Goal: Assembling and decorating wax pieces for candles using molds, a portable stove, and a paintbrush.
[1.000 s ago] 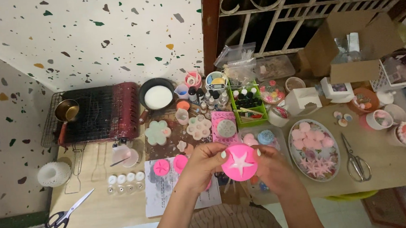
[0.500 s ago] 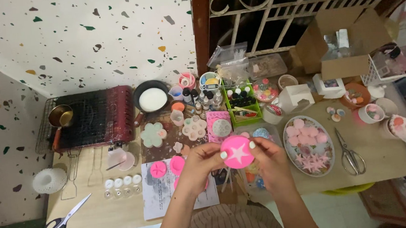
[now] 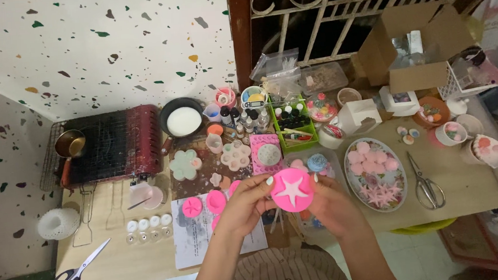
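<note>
A round pink silicone mould (image 3: pixel 292 190) with a pale starfish shape in it is held up over the table edge. My left hand (image 3: pixel 245 201) grips its left rim and my right hand (image 3: pixel 327 201) grips its right rim, thumbs on top. Just left of my left hand two more small pink round moulds (image 3: pixel 192 207) (image 3: pixel 216 201) lie on a printed sheet of paper (image 3: pixel 194 239). Behind the mould stands a pink rectangular mould (image 3: pixel 265 154) and a clear tray with a blue piece (image 3: pixel 317 162).
An oval patterned plate (image 3: pixel 402 197) with pink round and starfish pieces lies right, metal scissors (image 3: pixel 426 187) beside it. A red tabletop stove (image 3: pixel 110 144) with a small pot (image 3: pixel 70 145), a black pan of white liquid (image 3: pixel 184 120), a green bottle box (image 3: pixel 293 123), black-handled scissors (image 3: pixel 74 272) and cardboard box (image 3: pixel 411 46) surround.
Both hands have kept hold of the pink starfish mould and flexed it slightly, tilting its face up. The view has shifted a little leftward and down.
</note>
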